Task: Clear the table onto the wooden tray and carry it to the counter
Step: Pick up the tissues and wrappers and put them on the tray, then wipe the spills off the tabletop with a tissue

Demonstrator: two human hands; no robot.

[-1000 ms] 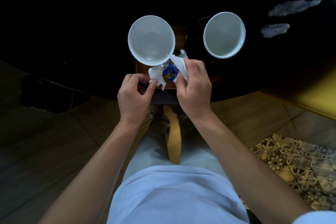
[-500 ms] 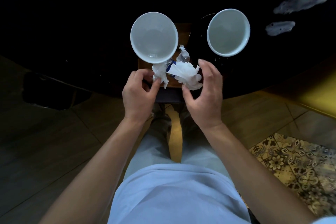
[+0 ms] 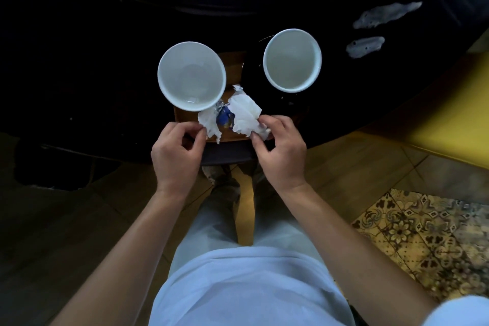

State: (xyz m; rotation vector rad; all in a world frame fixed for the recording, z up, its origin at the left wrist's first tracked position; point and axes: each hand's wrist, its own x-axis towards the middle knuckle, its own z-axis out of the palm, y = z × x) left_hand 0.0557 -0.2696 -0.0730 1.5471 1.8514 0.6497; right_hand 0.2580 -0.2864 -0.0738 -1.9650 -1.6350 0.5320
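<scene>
A home dining spot: dark bench with white bowls, wood floor, patterned rug at four o'clock.

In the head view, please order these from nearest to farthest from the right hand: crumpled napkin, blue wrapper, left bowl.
From the right hand:
1. Crumpled napkin, at its fingertips.
2. Blue wrapper, left of the napkin.
3. Left bowl, farther up-left.
</scene>
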